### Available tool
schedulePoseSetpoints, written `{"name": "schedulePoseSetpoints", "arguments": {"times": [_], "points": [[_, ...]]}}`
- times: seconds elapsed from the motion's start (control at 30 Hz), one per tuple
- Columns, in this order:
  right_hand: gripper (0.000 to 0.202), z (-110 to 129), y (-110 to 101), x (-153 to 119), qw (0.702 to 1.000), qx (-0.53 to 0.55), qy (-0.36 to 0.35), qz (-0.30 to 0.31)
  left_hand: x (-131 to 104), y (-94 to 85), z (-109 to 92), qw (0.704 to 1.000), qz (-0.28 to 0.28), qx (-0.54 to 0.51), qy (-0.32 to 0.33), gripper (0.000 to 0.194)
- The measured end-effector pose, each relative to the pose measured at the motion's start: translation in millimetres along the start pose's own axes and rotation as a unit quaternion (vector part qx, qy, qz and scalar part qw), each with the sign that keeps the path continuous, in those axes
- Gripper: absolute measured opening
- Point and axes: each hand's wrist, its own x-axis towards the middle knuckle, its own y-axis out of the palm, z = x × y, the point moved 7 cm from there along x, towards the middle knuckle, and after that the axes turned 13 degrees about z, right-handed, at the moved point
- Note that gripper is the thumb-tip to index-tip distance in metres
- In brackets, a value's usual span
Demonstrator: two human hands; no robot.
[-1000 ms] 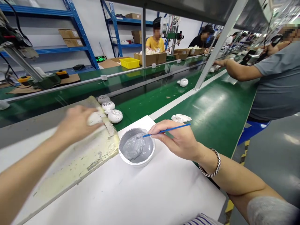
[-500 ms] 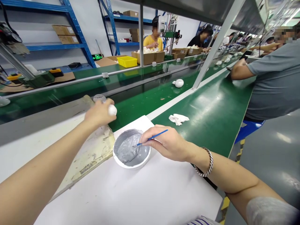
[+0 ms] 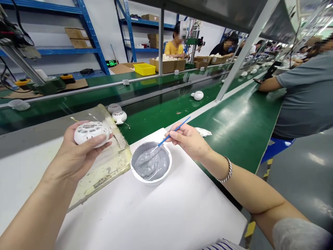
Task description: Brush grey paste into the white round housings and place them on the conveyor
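Note:
My left hand (image 3: 78, 152) grips a round white slotted housing (image 3: 91, 133) with thin wires at its top, over the stained board (image 3: 111, 163). Between finger and thumb of my right hand (image 3: 188, 139) is a thin blue brush (image 3: 173, 132). Its tip reaches into the grey paste (image 3: 148, 163) in a white bowl (image 3: 151, 183), which stands on white paper (image 3: 156, 215). Another white slotted housing (image 3: 119, 117) lies on the green belt beside the board, with a similar one (image 3: 113, 108) just behind it.
A crumpled tissue (image 3: 204, 132) lies right of my right hand. Farther along the belt sits a white part (image 3: 198, 95). A slanted metal post (image 3: 238, 52) rises from the belt's edge. One person in grey (image 3: 307, 93) sits at the right; others work behind the line.
My left hand has come back from the belt toward me and now holds a housing up over the board. My right hand has risen slightly, with the brush steeper in the bowl.

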Motion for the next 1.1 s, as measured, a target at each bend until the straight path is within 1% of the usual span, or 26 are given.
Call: {"name": "schedulePoseSetpoints", "arguments": {"times": [0.07, 0.17, 0.27, 0.43, 0.47, 0.53, 0.63, 0.7, 0.77, 0.83, 0.87, 0.9, 1.0, 1.07, 1.1], "points": [[0.025, -10.5, -7.1, 1.4, 0.996, 0.072, 0.037, -0.025, -9.9, 4.4, -1.0, 1.000, 0.003, 0.018, 0.025, 0.079], [0.026, -25.0, -10.8, 1.1, 0.985, 0.141, 0.085, -0.045, -23.2, 14.4, 0.2, 0.999, 0.021, 0.026, 0.016, 0.071], [0.027, -33.0, -9.8, 0.9, 0.981, 0.158, 0.106, -0.044, -33.2, 23.9, 0.8, 0.999, 0.043, 0.031, 0.002, 0.065], [0.026, -35.3, -8.6, -0.2, 0.979, 0.165, 0.114, -0.040, -43.6, 38.6, -8.8, 0.990, 0.079, 0.087, 0.074, 0.065], [0.026, -34.1, -8.5, -0.6, 0.979, 0.164, 0.113, -0.039, -45.7, 41.8, -9.1, 0.989, 0.088, 0.095, 0.077, 0.064], [0.026, -30.5, -7.7, -1.5, 0.981, 0.158, 0.107, -0.033, -50.0, 47.9, -7.2, 0.988, 0.104, 0.095, 0.058, 0.065], [0.027, -23.5, -5.9, -2.4, 0.986, 0.138, 0.088, -0.024, -57.1, 53.8, -3.2, 0.990, 0.118, 0.082, -0.001, 0.069], [0.030, -19.7, -4.9, -2.8, 0.988, 0.128, 0.078, -0.022, -60.2, 54.2, -1.9, 0.990, 0.118, 0.068, -0.038, 0.066], [0.032, -17.4, -4.3, -3.3, 0.989, 0.127, 0.074, -0.026, -60.4, 52.1, -0.2, 0.990, 0.114, 0.042, -0.074, 0.059], [0.033, -15.6, -3.7, -3.7, 0.988, 0.132, 0.072, -0.028, -57.7, 46.9, -0.3, 0.991, 0.099, 0.015, -0.091, 0.050], [0.032, -14.5, -3.3, -3.8, 0.988, 0.136, 0.069, -0.028, -55.7, 42.9, -2.4, 0.993, 0.083, 0.012, -0.085, 0.047], [0.031, -13.4, -2.8, -3.9, 0.988, 0.141, 0.065, -0.028, -53.6, 38.6, -6.4, 0.996, 0.066, 0.014, -0.065, 0.044], [0.029, -10.1, -1.8, -3.3, 0.986, 0.152, 0.055, -0.033, -50.7, 28.0, -22.4, 0.999, 0.027, 0.028, 0.016, 0.028], [0.028, -7.1, -0.5, -1.6, 0.986, 0.156, 0.050, -0.037, -52.0, 25.3, -27.4, 0.999, 0.020, 0.025, 0.035, 0.017], [0.027, -4.8, 0.7, -0.1, 0.985, 0.159, 0.047, -0.038, -53.1, 25.0, -27.4, 0.999, 0.017, 0.024, 0.030, 0.015]]}}
